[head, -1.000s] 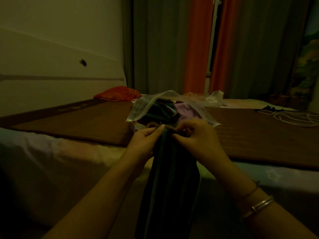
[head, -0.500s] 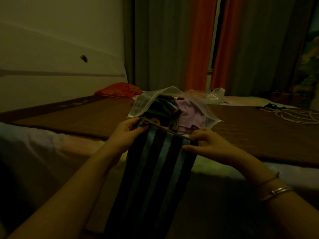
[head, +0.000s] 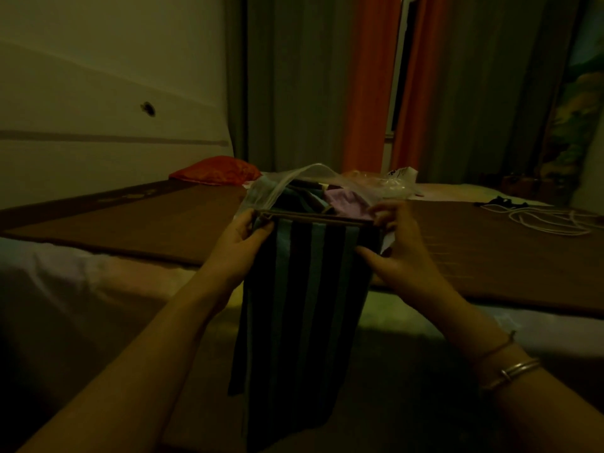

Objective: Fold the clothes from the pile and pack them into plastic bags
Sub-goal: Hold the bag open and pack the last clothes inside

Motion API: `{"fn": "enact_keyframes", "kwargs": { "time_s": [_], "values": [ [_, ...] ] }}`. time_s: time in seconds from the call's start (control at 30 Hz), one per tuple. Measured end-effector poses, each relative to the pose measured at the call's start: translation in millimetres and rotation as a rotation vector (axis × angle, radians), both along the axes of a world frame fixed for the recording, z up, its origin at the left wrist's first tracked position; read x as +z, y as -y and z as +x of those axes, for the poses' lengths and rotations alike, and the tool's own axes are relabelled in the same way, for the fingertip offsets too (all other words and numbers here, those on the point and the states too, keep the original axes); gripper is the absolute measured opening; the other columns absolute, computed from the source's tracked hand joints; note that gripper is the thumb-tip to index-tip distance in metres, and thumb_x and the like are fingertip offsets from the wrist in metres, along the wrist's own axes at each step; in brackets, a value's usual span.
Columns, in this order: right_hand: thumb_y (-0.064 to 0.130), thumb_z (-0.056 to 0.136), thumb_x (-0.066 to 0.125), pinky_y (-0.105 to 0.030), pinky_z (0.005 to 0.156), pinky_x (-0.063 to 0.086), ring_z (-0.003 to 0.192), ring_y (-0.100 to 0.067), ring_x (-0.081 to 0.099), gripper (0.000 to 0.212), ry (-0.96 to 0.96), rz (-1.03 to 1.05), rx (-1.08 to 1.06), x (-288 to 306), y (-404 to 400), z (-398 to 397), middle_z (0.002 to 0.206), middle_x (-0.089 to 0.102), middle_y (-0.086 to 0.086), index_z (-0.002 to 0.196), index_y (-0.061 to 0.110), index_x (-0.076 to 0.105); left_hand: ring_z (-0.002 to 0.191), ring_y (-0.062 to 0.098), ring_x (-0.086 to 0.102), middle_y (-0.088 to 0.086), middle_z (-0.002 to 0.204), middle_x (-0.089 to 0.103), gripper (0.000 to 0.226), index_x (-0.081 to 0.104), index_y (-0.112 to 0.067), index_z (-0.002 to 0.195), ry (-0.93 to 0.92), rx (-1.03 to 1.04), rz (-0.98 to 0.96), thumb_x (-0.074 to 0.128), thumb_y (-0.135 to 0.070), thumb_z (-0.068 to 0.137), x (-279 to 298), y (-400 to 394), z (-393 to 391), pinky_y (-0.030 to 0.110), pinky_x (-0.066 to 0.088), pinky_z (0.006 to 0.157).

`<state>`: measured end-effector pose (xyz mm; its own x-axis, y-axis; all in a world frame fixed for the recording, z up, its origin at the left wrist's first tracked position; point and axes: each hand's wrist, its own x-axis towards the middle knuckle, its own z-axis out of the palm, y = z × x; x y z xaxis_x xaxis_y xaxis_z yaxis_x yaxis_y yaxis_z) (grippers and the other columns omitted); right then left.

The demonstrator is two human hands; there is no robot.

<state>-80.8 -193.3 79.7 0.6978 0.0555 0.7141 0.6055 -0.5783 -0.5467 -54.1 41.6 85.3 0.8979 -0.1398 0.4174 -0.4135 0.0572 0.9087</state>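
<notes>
1. The striped garment [head: 304, 308], with dark and pale blue vertical stripes, hangs in front of the person, and its top edge is stretched flat between both hands.
2. The left hand [head: 240, 243] pinches the top left corner of the garment, with the thumb on the near side of the cloth.
3. The right hand [head: 397, 246] grips the top right corner; its fingers are curled over the edge and the thumb presses on the front of the cloth.
4. One second ago both hands were close together on a bunched garment; now they are apart and the cloth is spread wide, with its top edge almost level.
5. Just behind the garment, on the bed [head: 490, 253], stands an open clear plastic bag [head: 281, 183] with folded clothes inside, among them a lilac piece [head: 346, 199].
6. The hanging garment hides the lower part of the bag.
7. Farther away lie a red pillow [head: 217, 170], another crumpled plastic bag [head: 392, 183] and a white cord [head: 542, 220] at the right.
8. Bracelets [head: 510, 367] are on the right wrist.
</notes>
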Motion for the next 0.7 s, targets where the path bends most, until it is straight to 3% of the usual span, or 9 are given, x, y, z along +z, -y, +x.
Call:
{"fn": "enact_keyframes", "kwargs": {
  "time_s": [0.07,0.13,0.17,0.23,0.3,0.43,0.5,0.6,0.7],
  "values": [
    [0.017,0.072,0.079,-0.026,0.091,0.051,0.120,-0.008,0.046,0.081,-0.126,0.265,0.082,3.0,1.1,1.4,0.135,0.038,0.003,0.129,0.037,0.025,0.101,0.017,0.067,0.004,0.113,0.067,0.027,0.057,-0.015,0.123,0.027,-0.027,-0.055,0.047,-0.017,0.099,1.9,5.7,-2.5,0.026,0.058,0.077],
    [0.019,0.066,0.080,-0.038,0.101,0.046,0.122,-0.015,0.047,0.099,-0.441,0.439,0.219,1.4,7.7,1.0,0.141,0.038,0.003,0.142,0.035,0.018,0.100,0.019,0.067,0.006,0.113,0.067,0.028,0.056,-0.013,0.124,0.032,-0.050,-0.129,0.047,-0.017,0.098,4.3,10.2,-4.2,0.026,0.058,0.074],
    [0.021,0.067,0.077,-0.039,0.100,0.045,0.118,-0.016,0.051,0.095,-0.629,0.438,0.289,-3.1,12.2,1.8,0.140,0.042,0.001,0.143,0.035,0.022,0.096,0.017,0.068,0.005,0.111,0.068,0.028,0.056,-0.013,0.124,0.021,-0.058,-0.166,0.048,-0.017,0.098,5.9,11.5,-4.6,0.024,0.057,0.069],
    [0.019,0.076,0.070,-0.035,0.099,0.043,0.114,-0.013,0.056,0.064,-0.911,0.276,0.396,-16.9,18.3,5.8,0.136,0.051,-0.001,0.132,0.032,0.042,0.088,0.012,0.070,0.001,0.105,0.070,0.028,0.056,-0.016,0.124,-0.030,-0.083,-0.239,0.048,-0.019,0.098,10.6,11.7,-6.1,0.021,0.055,0.062],
    [0.015,0.078,0.070,-0.038,0.106,0.039,0.119,-0.016,0.056,0.050,-1.034,0.195,0.441,-27.1,19.3,10.4,0.134,0.056,-0.002,0.124,0.025,0.053,0.085,0.012,0.071,0.000,0.102,0.071,0.029,0.056,-0.017,0.125,-0.071,-0.102,-0.292,0.049,-0.022,0.097,13.0,9.1,-4.7,0.023,0.055,0.059],
    [0.016,0.067,0.081,-0.046,0.103,0.045,0.118,-0.027,0.059,0.070,-1.031,0.388,0.542,-24.6,14.4,11.3,0.130,0.059,-0.011,0.130,0.016,0.049,0.090,0.017,0.069,0.003,0.107,0.069,0.029,0.055,-0.018,0.125,-0.146,-0.046,-0.348,0.045,-0.028,0.099,12.0,3.0,1.4,0.028,0.057,0.062],
    [0.017,0.072,0.077,-0.045,0.097,0.049,0.112,-0.028,0.062,0.058,-0.946,0.447,0.486,-19.0,8.6,8.3,0.123,0.063,-0.010,0.125,0.017,0.052,0.103,0.023,0.065,0.006,0.114,0.065,0.033,0.053,-0.021,0.125,-0.242,0.005,-0.290,0.041,-0.039,0.100,9.0,-1.1,5.5,0.032,0.056,0.067],
    [0.019,0.077,0.067,-0.040,0.089,0.053,0.104,-0.028,0.064,0.041,-0.834,0.523,0.376,-6.7,1.1,3.8,0.114,0.066,-0.010,0.116,0.016,0.056,0.114,0.031,0.055,0.010,0.126,0.056,0.062,0.048,-0.023,0.130,-0.552,-0.113,-0.128,0.038,-0.068,0.087,5.5,-4.6,4.0,0.041,0.052,0.080],
    [0.024,0.080,0.069,-0.044,0.092,0.051,0.106,-0.029,0.063,0.045,-0.799,0.680,0.292,1.9,4.3,3.3,0.116,0.065,-0.011,0.122,0.015,0.054,0.116,0.031,0.054,0.010,0.129,0.055,0.072,0.044,-0.022,0.136,-0.639,-0.238,0.019,0.053,-0.065,0.079,1.7,-1.8,-6.1,0.045,0.050,0.084]
  ]
}}
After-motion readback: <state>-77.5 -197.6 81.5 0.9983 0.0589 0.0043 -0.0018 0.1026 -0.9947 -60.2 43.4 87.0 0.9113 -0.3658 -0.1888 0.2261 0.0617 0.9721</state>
